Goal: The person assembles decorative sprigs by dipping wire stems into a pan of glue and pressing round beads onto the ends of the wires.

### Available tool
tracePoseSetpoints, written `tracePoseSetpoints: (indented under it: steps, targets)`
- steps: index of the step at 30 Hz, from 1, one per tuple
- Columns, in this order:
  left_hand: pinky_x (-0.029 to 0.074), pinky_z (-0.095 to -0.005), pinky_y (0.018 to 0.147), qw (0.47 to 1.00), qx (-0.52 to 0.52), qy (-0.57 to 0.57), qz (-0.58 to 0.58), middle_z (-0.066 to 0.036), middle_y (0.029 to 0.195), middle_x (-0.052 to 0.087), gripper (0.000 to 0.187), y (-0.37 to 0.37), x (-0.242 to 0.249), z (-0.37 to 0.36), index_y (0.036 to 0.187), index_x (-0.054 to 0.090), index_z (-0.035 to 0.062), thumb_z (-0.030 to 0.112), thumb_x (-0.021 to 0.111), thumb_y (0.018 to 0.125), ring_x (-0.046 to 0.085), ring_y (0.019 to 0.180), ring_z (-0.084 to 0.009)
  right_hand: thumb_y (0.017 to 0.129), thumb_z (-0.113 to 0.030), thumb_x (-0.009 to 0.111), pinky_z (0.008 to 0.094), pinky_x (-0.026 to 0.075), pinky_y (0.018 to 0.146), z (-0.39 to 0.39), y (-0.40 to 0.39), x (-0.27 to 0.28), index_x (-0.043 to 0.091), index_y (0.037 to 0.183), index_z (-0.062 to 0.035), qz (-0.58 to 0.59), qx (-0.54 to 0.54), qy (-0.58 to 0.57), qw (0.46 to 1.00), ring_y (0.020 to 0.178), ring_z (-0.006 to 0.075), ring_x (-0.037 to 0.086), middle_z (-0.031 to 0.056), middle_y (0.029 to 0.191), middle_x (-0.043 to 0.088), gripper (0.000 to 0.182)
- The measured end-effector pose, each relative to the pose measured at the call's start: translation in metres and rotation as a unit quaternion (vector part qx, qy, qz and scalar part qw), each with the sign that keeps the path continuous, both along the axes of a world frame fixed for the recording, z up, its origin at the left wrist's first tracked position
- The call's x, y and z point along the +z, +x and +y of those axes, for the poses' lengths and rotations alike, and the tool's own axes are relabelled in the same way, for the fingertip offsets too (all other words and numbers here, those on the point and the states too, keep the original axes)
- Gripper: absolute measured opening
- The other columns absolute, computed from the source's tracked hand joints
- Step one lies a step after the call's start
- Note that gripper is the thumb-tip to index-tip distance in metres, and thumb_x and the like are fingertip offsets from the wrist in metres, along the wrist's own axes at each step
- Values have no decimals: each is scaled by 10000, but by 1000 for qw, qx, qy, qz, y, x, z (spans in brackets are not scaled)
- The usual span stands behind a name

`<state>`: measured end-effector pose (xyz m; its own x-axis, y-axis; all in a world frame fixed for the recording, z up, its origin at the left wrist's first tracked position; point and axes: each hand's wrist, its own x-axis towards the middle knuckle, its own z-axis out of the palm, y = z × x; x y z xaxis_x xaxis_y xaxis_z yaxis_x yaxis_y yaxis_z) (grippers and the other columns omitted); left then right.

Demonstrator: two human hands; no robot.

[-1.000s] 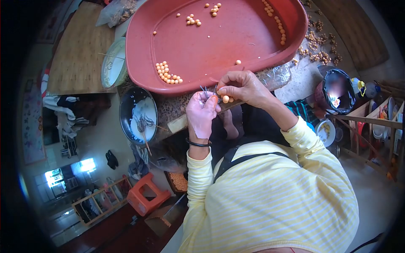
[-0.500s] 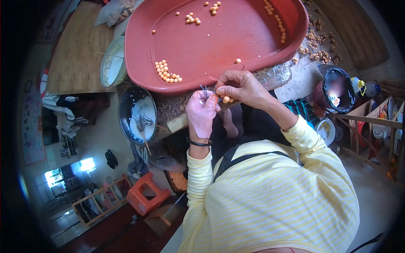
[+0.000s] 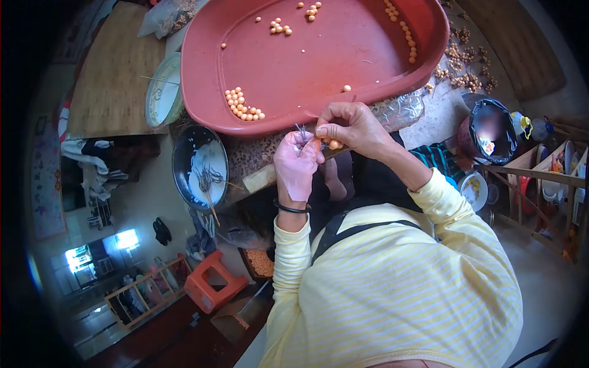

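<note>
My left hand, whitish with some coating, is closed around a small bunch of thin dark wire stems that poke up past its fingers. Several orange-cream beads cluster by its fingertips, under my right hand. With thumb and forefinger pinched together, my right hand meets the left at the bead cluster; a bead seems to sit in the pinch, partly hidden by the fingers. Both hands are just in front of the near rim of a red plastic tub. Loose beads lie in groups inside the tub.
Left of my hands, a black bowl holds white paste and wire stems. A pale dish sits beyond it. Finished-looking bead sprigs lie at the upper right. A black-lined bin and an orange stool stand nearby.
My left hand has shifted slightly to the right, closer under my right hand. The right hand keeps its pinch at nearly the same spot. The tub and loose beads are unchanged.
</note>
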<state>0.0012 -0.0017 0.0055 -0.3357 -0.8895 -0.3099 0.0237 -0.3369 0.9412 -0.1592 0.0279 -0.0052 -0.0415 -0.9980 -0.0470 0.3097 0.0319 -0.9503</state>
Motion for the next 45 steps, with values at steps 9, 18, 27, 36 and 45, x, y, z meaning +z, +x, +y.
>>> tracePoseSetpoints:
  steps: [9, 18, 27, 36, 45]
  targets:
    - [352, -164, 468, 998, -1, 30, 64, -61, 754, 557, 114, -1, -2, 8, 980, 520, 23, 11, 568, 878, 508, 566, -88, 868, -43, 625, 157, 418, 497, 14, 2, 4, 650, 835, -18, -23, -57, 14, 998, 551, 47, 520, 17, 653, 601, 47]
    - [366, -151, 445, 995, 0, 35, 95, -79, 832, 574, 164, 4, -10, 3, 1008, 489, 24, 53, 596, 887, 523, 601, -103, 868, -57, 630, 160, 421, 504, 12, 2, 7, 654, 840, -16, 2, -52, 8, 999, 562, 48, 522, 12, 651, 603, 55]
    - [340, -160, 444, 997, 19, 32, 61, -64, 759, 550, 103, 0, -5, -2, 974, 507, 19, 13, 557, 885, 498, 562, -89, 857, -46, 628, 164, 418, 514, 1, 4, -2, 659, 831, -19, 25, -47, -9, 999, 572, 49, 519, 6, 659, 603, 49]
    - [341, -145, 420, 996, -4, 38, 82, -73, 807, 565, 171, 0, -6, 5, 1015, 492, 24, 45, 596, 881, 507, 570, -97, 846, -40, 635, 164, 414, 520, 11, 9, -2, 659, 828, -25, 25, -92, -25, 995, 581, 47, 512, 2, 663, 599, 33]
    - [342, -160, 456, 998, 2, 41, 57, -59, 752, 556, 118, -2, 1, 7, 980, 512, 26, 21, 574, 880, 493, 560, -85, 841, -37, 643, 166, 408, 519, 11, 5, 1, 650, 826, -24, 22, -50, -29, 998, 582, 49, 506, 7, 681, 600, 21]
